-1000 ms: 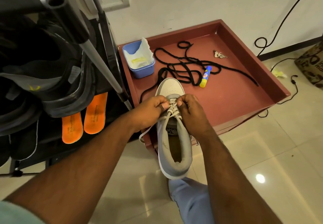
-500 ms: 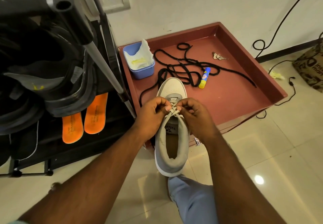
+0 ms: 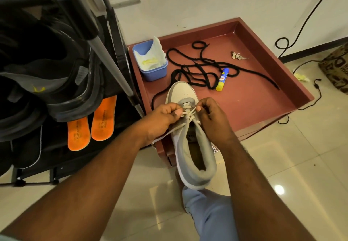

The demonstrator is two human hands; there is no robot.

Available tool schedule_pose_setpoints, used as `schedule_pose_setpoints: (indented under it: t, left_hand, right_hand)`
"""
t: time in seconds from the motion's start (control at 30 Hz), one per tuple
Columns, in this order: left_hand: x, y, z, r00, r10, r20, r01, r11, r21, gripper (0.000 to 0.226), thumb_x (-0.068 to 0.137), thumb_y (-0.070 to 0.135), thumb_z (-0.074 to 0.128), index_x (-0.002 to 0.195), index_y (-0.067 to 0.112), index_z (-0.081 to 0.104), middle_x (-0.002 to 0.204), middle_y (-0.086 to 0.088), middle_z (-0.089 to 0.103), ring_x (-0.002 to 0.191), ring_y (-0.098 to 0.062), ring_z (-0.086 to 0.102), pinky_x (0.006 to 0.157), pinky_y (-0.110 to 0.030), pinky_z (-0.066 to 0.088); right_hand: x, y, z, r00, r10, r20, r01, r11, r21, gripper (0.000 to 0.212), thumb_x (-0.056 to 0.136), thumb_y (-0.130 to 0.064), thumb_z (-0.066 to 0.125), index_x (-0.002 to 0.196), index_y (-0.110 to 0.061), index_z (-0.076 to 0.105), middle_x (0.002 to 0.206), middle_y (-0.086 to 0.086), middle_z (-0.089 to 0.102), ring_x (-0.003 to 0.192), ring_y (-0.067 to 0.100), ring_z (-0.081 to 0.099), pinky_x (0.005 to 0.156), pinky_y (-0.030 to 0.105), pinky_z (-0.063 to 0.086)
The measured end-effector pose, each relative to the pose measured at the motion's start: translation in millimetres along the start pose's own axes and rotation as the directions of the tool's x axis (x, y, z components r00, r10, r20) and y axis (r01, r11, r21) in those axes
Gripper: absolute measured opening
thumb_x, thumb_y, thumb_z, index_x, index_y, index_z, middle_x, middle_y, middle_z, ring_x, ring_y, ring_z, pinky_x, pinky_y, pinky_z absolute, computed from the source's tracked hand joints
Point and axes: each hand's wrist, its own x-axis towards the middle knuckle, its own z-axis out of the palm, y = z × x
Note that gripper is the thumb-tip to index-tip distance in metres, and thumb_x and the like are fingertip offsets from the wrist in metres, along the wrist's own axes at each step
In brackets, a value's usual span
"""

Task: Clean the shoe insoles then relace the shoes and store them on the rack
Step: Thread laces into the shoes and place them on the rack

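Grey shoe (image 3: 190,146) lies toe-far, heel-near; left hand (image 3: 160,120) and right hand (image 3: 214,120) flank it, each pinching white lace (image 3: 189,113) (near toe end).

Left hand (image 3: 162,119) and right hand (image 3: 211,117) pinch the white lace (image 3: 188,113) on the grey shoe (image 3: 190,143)
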Motion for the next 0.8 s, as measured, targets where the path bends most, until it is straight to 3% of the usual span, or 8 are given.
schedule_pose_setpoints:
  t: [0.17, 0.27, 0.37, 0.47, 0.57, 0.63, 0.73, 0.8]
  left_hand:
    - [5, -9, 17, 0.963, 0.014, -0.27, -0.047, 0.992, -0.116, 0.025, 0.105, 0.014, 0.043, 0.084, 0.02, 0.056, 0.084, 0.002, 0.061, 0.081, -0.01, 0.054, 0.078, -0.025, 0.047]
    - [8, -9, 24, 0.935, -0.019, -0.354, -0.056, 0.978, -0.2, 0.026, 0.105, 0.014, 0.044, 0.083, 0.02, 0.056, 0.083, 0.0, 0.063, 0.079, -0.012, 0.056, 0.079, -0.03, 0.05]
    - [9, -10, 29, 0.926, -0.039, -0.376, -0.072, 0.958, -0.279, 0.028, 0.105, 0.012, 0.043, 0.081, 0.016, 0.056, 0.079, -0.001, 0.062, 0.077, -0.014, 0.056, 0.081, -0.033, 0.05]
    - [10, -10, 25, 0.94, -0.015, -0.341, -0.063, 0.974, -0.218, 0.027, 0.106, 0.014, 0.041, 0.082, 0.018, 0.054, 0.076, 0.002, 0.057, 0.075, -0.011, 0.051, 0.081, -0.033, 0.045]
    - [10, -10, 22, 0.929, 0.072, -0.362, -0.067, 0.997, 0.025, 0.026, 0.106, 0.016, 0.039, 0.084, 0.022, 0.052, 0.08, 0.005, 0.055, 0.074, -0.009, 0.048, 0.077, -0.029, 0.043]
    - [8, -11, 23, 0.908, 0.093, -0.408, -0.087, 0.996, 0.033, 0.022, 0.105, 0.017, 0.042, 0.087, 0.025, 0.053, 0.087, 0.005, 0.057, 0.078, -0.008, 0.052, 0.077, -0.028, 0.047]
    - [-1, -17, 22, 0.91, 0.107, -0.4, -0.169, 0.978, -0.122, 0.015, 0.1, 0.014, 0.053, 0.092, 0.025, 0.055, 0.094, 0.002, 0.06, 0.086, -0.009, 0.058, 0.082, -0.027, 0.053]
    - [-4, -23, 20, 0.914, 0.171, -0.369, -0.218, 0.972, -0.09, 0.016, 0.095, 0.009, 0.062, 0.088, 0.024, 0.061, 0.088, 0.0, 0.062, 0.084, -0.013, 0.059, 0.08, -0.029, 0.054]
  right_hand:
    - [-4, -1, 0, 0.996, 0.09, 0.029, -0.094, 0.974, 0.205, 0.011, 0.092, -0.018, 0.059, 0.099, -0.025, 0.063, 0.105, 0.0, 0.062, 0.092, 0.014, 0.06, 0.08, 0.033, 0.053]
    - [-4, -3, 2, 0.997, 0.069, -0.022, -0.065, 0.988, 0.137, 0.011, 0.089, -0.016, 0.065, 0.087, -0.027, 0.066, 0.098, -0.002, 0.063, 0.087, 0.012, 0.061, 0.078, 0.029, 0.052]
    - [-4, -5, 3, 0.998, 0.033, -0.055, -0.03, 0.998, 0.056, 0.016, 0.088, -0.012, 0.064, 0.081, -0.026, 0.062, 0.09, -0.004, 0.061, 0.08, 0.004, 0.056, 0.071, 0.013, 0.045]
    - [-2, -3, 0, 0.997, -0.013, -0.07, 0.009, 0.998, -0.062, 0.013, 0.089, -0.009, 0.063, 0.083, -0.021, 0.06, 0.085, -0.007, 0.055, 0.076, -0.001, 0.051, 0.065, 0.002, 0.036]
    - [-1, -6, 0, 0.996, -0.014, -0.086, 0.006, 0.996, -0.09, 0.012, 0.089, -0.009, 0.062, 0.084, -0.02, 0.058, 0.085, -0.009, 0.051, 0.075, -0.003, 0.049, 0.064, 0.001, 0.036]
    - [-3, -7, -1, 0.994, 0.032, -0.101, -0.032, 0.999, -0.003, 0.014, 0.087, -0.011, 0.066, 0.086, -0.022, 0.058, 0.089, -0.007, 0.056, 0.076, -0.002, 0.053, 0.064, 0.005, 0.04]
    - [-15, -12, -16, 0.986, 0.164, -0.027, -0.145, 0.928, 0.342, 0.02, 0.084, -0.008, 0.07, 0.092, -0.021, 0.057, 0.092, -0.003, 0.062, 0.072, 0.001, 0.06, 0.06, 0.019, 0.051]
    - [-20, -12, -22, 0.995, 0.084, 0.048, -0.096, 0.912, 0.4, 0.018, 0.082, -0.002, 0.069, 0.088, -0.019, 0.066, 0.098, 0.0, 0.062, 0.083, 0.005, 0.062, 0.069, 0.023, 0.053]
